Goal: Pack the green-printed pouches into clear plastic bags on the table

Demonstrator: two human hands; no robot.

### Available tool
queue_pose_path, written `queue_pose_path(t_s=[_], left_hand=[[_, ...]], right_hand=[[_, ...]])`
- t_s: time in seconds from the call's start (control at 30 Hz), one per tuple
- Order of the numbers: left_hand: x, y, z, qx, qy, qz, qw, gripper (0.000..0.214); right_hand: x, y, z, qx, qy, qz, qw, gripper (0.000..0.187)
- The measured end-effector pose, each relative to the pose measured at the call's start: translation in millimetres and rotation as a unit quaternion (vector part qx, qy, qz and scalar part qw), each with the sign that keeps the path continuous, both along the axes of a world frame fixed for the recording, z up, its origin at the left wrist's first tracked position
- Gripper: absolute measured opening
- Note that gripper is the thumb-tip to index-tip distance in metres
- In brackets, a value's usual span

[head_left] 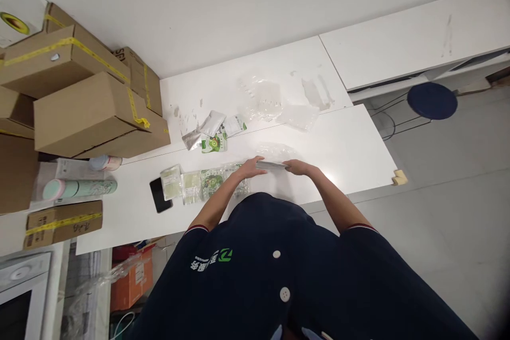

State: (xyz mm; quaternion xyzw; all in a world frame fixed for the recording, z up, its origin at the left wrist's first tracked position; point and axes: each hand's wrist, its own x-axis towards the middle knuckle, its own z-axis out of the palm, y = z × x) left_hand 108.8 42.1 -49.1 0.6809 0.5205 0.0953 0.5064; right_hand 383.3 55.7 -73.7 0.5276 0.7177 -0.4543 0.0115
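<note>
Just in front of my body, both hands hold a thin flat packet (272, 164), seen almost edge-on. My left hand (252, 168) grips its left end between thumb and fingers. The other end is pinched by my right hand (296, 167). What is printed on the packet's face cannot be made out. Beyond it lies a clear plastic bag (277, 149). Left of my hands runs a row of clear-wrapped packets, among them a green printed packet (211, 183) and a pale one (171, 183); my left forearm partly covers the row's right end.
Loose pouches, one green and white (214, 143) and one silver (193, 139), lie farther back near crumpled clear bags (265, 96). A black phone (160, 196), a mint green bottle (79, 188) and stacked cardboard boxes (87, 117) are at left. A blue stool (432, 100) stands right.
</note>
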Motion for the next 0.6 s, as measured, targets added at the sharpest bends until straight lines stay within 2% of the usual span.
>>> queue_pose_path(t_s=[0.1, 0.17, 0.23, 0.33, 0.5, 0.6], left_hand=[[10, 12, -19.3, -0.006, 0.031, 0.119, 0.992, 0.026], [19, 26, -30.9, -0.029, 0.062, 0.193, 0.979, 0.015], [26, 40, -39.1, -0.043, 0.088, 0.236, 0.967, 0.015], [32, 54, -45.2, -0.049, 0.121, 0.256, 0.958, 0.016], [40, 65, -45.0, -0.066, 0.177, 0.257, 0.948, 0.027], [44, 64, -41.0, -0.071, 0.197, 0.246, 0.946, 0.036]], right_hand=[[2, 23, -1.7, -0.070, 0.002, -0.034, 0.997, 0.010], [-1, 38, -3.9, -0.037, 0.000, -0.138, 0.990, 0.015], [-6, 47, -7.8, -0.003, 0.004, -0.248, 0.969, 0.023], [-13, 46, -15.5, 0.003, 0.004, -0.361, 0.933, 0.032], [-23, 18, -24.4, 0.057, -0.091, -0.420, 0.901, 0.052], [-24, 8, -28.4, 0.020, -0.081, -0.473, 0.877, 0.052]])
